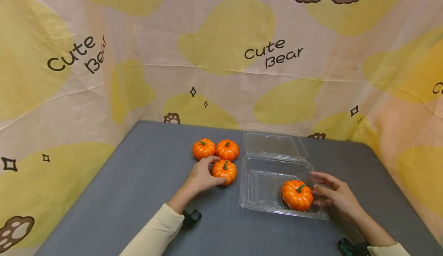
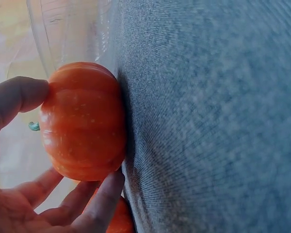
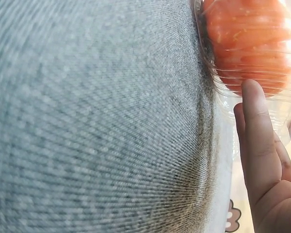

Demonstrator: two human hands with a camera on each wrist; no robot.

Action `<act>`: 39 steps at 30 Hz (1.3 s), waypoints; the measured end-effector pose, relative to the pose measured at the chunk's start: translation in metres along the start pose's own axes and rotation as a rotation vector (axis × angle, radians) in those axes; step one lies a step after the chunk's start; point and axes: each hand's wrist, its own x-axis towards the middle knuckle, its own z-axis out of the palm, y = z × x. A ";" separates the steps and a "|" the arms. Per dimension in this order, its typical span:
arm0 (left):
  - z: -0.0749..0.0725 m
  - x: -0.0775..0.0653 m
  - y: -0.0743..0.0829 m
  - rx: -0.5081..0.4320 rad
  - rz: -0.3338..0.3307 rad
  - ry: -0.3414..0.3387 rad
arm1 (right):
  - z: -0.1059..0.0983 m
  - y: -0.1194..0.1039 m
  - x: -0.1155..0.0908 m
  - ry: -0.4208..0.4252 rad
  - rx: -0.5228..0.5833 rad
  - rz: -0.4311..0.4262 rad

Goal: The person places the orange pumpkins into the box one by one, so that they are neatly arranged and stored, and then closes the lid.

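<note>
one shiny round orange pumpkin (image 1: 225, 173), pinched by the left hand (image 1: 202, 175): grasping step, i'd guess. right hand (image 1: 340, 199) loose-fingered by the clear plastic clamshell (image 1: 261, 189). lifting probably needs steady pressure.

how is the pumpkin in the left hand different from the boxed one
The ribbed orange held pumpkin is outside the clear plastic box; the ribbed orange boxed pumpkin sits inside it. The left grip pinches the held pumpkin, not the boxed pumpkin. The held pumpkin has two other pumpkins close by; the boxed pumpkin is alone in its box. Both are round with green stems.
</note>
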 end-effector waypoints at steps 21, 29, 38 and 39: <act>-0.008 -0.005 0.001 -0.070 -0.009 0.007 | 0.000 0.001 0.001 -0.005 -0.003 -0.028; -0.017 -0.010 0.016 -0.126 0.000 0.004 | 0.000 0.002 0.000 -0.003 -0.001 -0.027; -0.020 -0.015 0.036 -0.188 0.041 -0.019 | -0.001 0.003 0.001 -0.010 0.013 -0.029; -0.020 -0.016 0.039 -0.191 0.048 -0.021 | -0.001 0.003 0.001 -0.012 0.014 -0.030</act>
